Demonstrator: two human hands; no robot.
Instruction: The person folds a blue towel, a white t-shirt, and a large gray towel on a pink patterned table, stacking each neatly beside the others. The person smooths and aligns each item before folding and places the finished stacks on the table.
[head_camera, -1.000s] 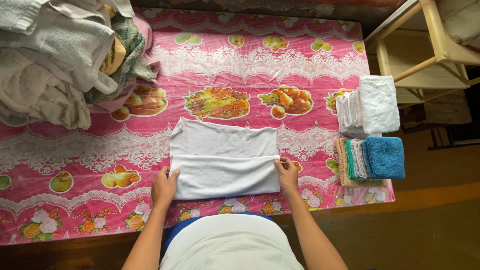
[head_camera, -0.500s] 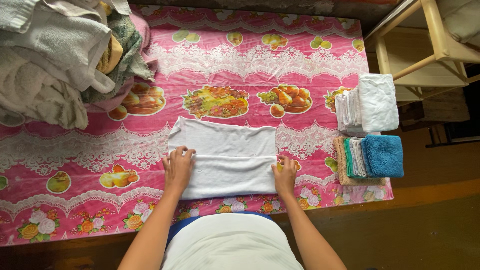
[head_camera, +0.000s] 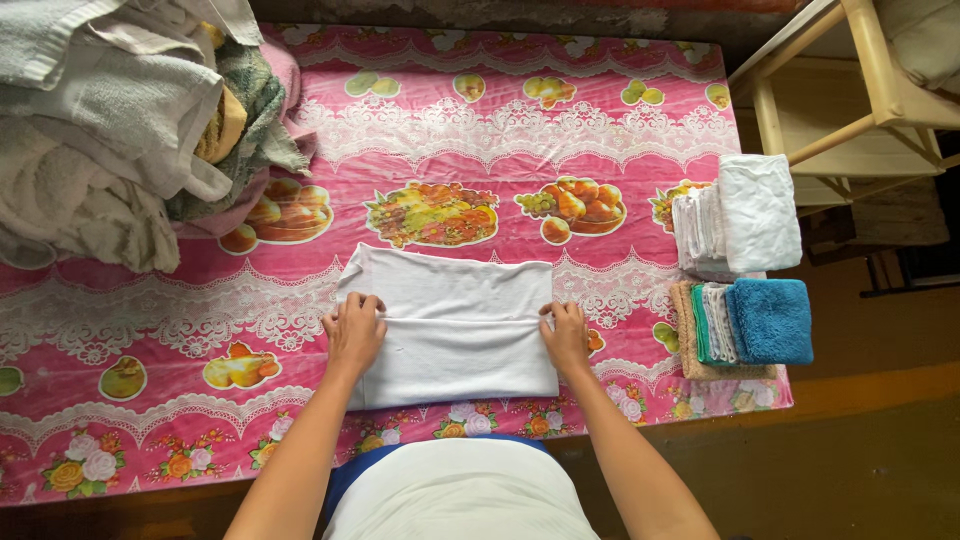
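The folded white towel (head_camera: 450, 325) lies between the left hand (head_camera: 354, 332) and right hand (head_camera: 566, 338), both pressed flat on its ends.

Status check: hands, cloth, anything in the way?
Left hand and right hand flat on white cloth, at fold edge. Cloth half-folded on pink tablecloth. Nothing in the way.

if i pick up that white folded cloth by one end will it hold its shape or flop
The white cloth would probably flop: it lies thin and flat under the left hand and right hand. Its folded layer looks loose, so it would likely fall open. It may slide easily on the glossy pink tablecloth.
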